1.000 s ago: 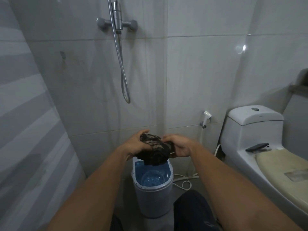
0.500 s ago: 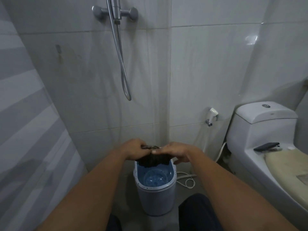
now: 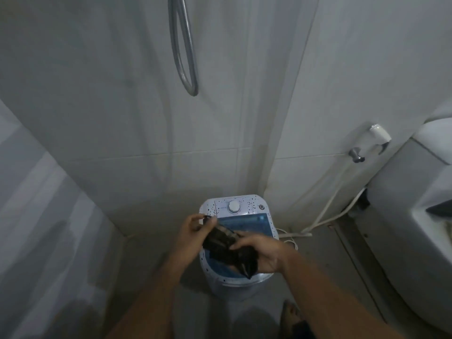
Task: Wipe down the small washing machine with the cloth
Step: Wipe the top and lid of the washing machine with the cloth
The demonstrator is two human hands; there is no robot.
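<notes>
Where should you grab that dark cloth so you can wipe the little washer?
Probably bunch the dark cloth at its middle, gripping from above with the right hand. It hangs crumpled between both hands over the small washing machine, so a wadded centre leaves a pad underneath.

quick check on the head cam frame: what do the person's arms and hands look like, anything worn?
Both arms are bare from wrist to the frame edge: no sleeves in view. Left hand and right hand show no gloves, and no watch, ring or band that I can make out. The picture is dim and soft, so small items could be missed.
</notes>
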